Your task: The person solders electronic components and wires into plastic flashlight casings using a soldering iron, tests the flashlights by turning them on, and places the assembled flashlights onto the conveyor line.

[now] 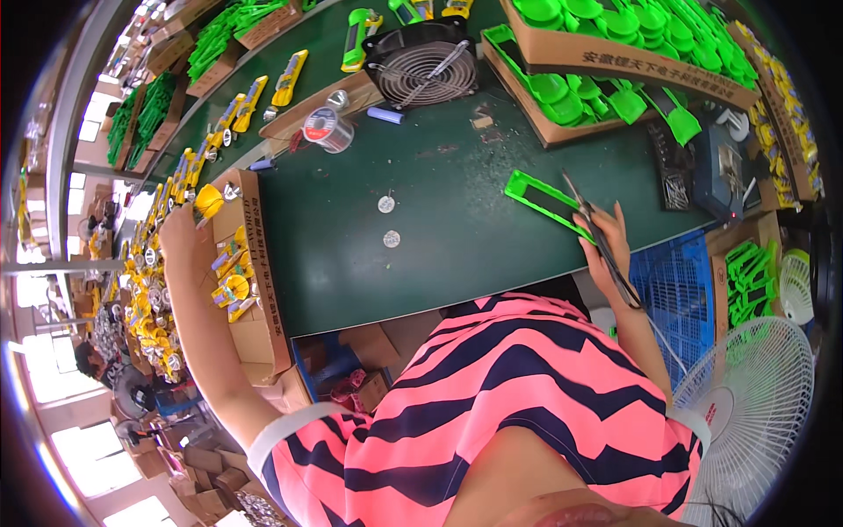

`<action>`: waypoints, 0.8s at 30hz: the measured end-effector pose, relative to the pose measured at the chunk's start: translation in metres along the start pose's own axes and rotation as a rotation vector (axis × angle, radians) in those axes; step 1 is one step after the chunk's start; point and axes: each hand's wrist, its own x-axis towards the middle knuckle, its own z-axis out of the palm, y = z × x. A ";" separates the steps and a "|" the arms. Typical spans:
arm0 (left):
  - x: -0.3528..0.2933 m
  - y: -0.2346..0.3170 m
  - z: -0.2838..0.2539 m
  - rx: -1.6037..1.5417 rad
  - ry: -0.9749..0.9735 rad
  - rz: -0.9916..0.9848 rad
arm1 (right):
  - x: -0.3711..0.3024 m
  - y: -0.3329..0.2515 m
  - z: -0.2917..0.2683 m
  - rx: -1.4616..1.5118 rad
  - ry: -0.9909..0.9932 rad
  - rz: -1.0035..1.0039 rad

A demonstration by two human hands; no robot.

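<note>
My left hand [183, 232] is stretched out to the far left, over an open cardboard box [272, 290]. Its fingers close on a yellow plastic lamp part [209, 201], with a silver reflector [231, 191] beside it. More yellow lamp parts [234, 285] lie inside the box. At the right front of the green table, my right hand [608, 244] is closed around a dark soldering iron [601, 239], tip pointing away from me. The same hand also holds the end of a bright green, long open plastic frame [543, 200] above the tabletop.
A solder spool [328, 130], a blue cylindrical battery [385, 115] and a metal-grilled fan [425, 72] stand at the back. Boxes of green parts [606, 60] fill the back right. Beside them sits a blue-grey soldering station [722, 180]. Two round discs [386, 204] lie mid-table.
</note>
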 end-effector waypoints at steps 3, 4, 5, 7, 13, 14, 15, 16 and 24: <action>-0.046 0.057 -0.050 -0.165 0.353 0.254 | 0.003 -0.002 -0.001 -0.207 -0.113 -0.011; -0.059 0.085 -0.061 -0.221 0.272 0.343 | 0.003 -0.001 0.001 -0.163 -0.056 -0.060; -0.071 0.116 -0.071 -0.303 0.341 0.514 | 0.002 0.000 0.003 -0.144 -0.034 -0.037; -0.100 0.187 -0.081 -0.426 0.267 0.676 | -0.002 0.002 0.005 -0.137 0.007 -0.062; -0.133 0.319 -0.073 -0.542 0.005 1.033 | -0.012 -0.001 0.006 0.044 0.152 -0.109; -0.131 0.321 -0.069 -0.678 0.029 1.051 | -0.014 -0.002 0.005 0.033 0.114 -0.022; -0.128 0.323 -0.065 -0.804 0.078 1.051 | -0.014 -0.003 0.005 0.015 0.064 0.088; -0.125 0.326 -0.062 -0.814 0.042 1.043 | -0.015 -0.003 0.003 -0.053 0.024 0.112; -0.141 0.367 -0.054 -1.750 -0.347 0.546 | -0.005 -0.005 0.010 -0.007 0.047 -0.001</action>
